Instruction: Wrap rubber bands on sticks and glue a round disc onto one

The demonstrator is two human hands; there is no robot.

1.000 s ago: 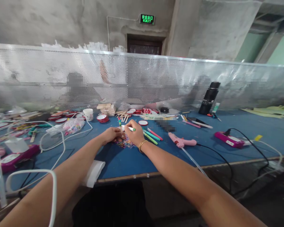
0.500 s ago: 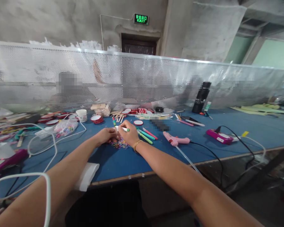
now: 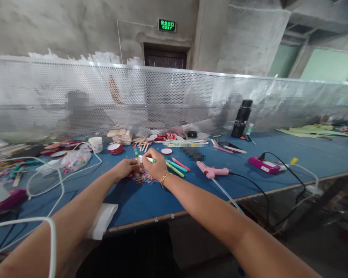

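My left hand [image 3: 127,168] is closed on the lower part of a craft stick [image 3: 135,151], which stands up from the fingers with red and green bands of colour at its top. My right hand [image 3: 157,165], with a gold bracelet at the wrist, grips a white marker with a green end [image 3: 147,159]. Both hands meet over the blue table, and the marker's tip by the stick is hidden by the fingers. Below them lies a heap of small coloured rubber bands [image 3: 145,178]. Close by the right hand are several markers, among them a green marker [image 3: 175,170] and a red marker [image 3: 181,164].
A pink glue gun [image 3: 212,170] lies to the right, its cord running past a purple power strip [image 3: 263,166]. Behind are red-rimmed discs [image 3: 115,148], a paper cup [image 3: 95,144], craft sticks and a black bottle [image 3: 241,119]. A white cable [image 3: 52,247] loops at left.
The view has swung slightly to the right, so everything sits a little further left. Both hands keep their hold on the stick and marker, with barely any movement.
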